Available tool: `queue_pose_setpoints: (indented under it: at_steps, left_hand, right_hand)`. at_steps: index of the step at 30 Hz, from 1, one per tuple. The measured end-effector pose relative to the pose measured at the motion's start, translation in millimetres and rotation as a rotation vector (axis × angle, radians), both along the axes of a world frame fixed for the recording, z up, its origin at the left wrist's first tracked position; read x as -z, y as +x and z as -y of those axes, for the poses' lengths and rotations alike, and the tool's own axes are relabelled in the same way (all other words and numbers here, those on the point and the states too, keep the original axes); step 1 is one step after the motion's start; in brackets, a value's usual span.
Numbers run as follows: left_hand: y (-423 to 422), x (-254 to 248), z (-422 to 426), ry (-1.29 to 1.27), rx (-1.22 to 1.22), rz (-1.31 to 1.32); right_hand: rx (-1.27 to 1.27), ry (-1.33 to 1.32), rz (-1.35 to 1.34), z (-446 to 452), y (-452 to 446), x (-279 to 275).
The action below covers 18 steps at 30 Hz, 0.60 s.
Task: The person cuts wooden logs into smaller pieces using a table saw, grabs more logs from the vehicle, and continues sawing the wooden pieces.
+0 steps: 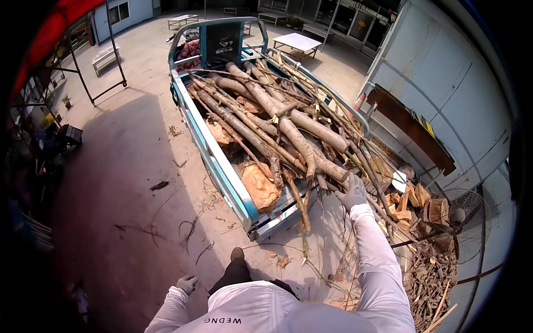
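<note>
A cargo tricycle bed (214,158) with blue-and-white sides is piled with cut logs and thin branches. My right hand (353,194), in a light grey glove, reaches forward to the near end of a thick forked log (300,141) and has its fingers closed at that end. Part of the grip is hidden by the hand itself. Low at my left side hangs my left hand (187,284), also gloved, its fingers curled with nothing in them. A broad split wood block (260,186) lies in the bed's near left corner.
Split firewood (411,202) and a heap of short sticks (427,277) lie at the right, beside a wire fan guard (469,213) and a pale wall (444,77). Twigs (191,227) litter the concrete. A low white table (297,41) stands behind the bed.
</note>
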<state>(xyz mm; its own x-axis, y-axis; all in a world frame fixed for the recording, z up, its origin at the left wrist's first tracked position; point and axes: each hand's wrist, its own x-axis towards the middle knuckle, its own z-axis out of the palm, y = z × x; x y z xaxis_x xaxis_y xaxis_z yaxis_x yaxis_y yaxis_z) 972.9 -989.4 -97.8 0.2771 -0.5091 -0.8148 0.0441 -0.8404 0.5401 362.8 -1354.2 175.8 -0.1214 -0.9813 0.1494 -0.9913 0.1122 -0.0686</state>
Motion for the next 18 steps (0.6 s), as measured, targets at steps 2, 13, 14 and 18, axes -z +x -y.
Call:
queue_pose_setpoints:
  at_steps: [2, 13, 14, 18]
  left_hand:
    - [14, -63, 64, -0.191, -0.063, 0.057]
    - [-31, -238, 194, -0.776, -0.022, 0.05]
    - [-45, -255, 212, -0.79, 0.069, -0.038]
    - [-111, -281, 281, -0.863, 0.32, -0.307]
  right_hand:
    - [0.018, 0.163, -0.074, 52, 7, -8]
    - [-0.055, 0.693, -0.294, 108, 74, -56]
    - [-0.102, 0.653, -0.219, 98, 79, -72]
    - [-0.213, 0.739, 0.145, 41, 101, -148]
